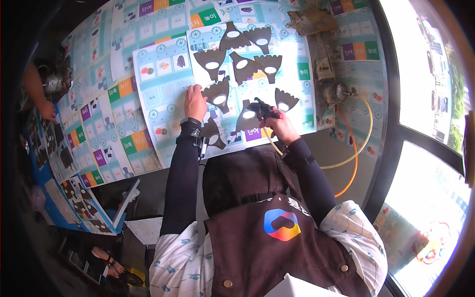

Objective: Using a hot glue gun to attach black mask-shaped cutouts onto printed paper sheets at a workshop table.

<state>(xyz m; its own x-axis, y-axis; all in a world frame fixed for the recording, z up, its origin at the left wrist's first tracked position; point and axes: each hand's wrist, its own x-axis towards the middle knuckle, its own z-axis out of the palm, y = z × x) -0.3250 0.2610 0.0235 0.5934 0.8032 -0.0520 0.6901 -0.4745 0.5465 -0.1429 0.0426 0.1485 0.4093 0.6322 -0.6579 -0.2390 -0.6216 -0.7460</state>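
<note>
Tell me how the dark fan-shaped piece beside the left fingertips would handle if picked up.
The dark piece looks thin and lies flat, so it is probably light and unlikely to roll. Its toothed edge and narrow end might bend if pushed.

Cutouts [245,76] on sheets [148,119], some between hands [196,102] [280,126]; spray gun [261,107] in right one; hoses [370,127] farther right.

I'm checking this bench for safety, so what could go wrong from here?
The right hand holds a black pistol-shaped tool among closely laid dark cut-outs, so it might knock one askew. The left hand, right beside another, could nudge it too. The yellow hose loops near the right forearm and crosses the orange hose, so a pull could perhaps tangle them.
</note>
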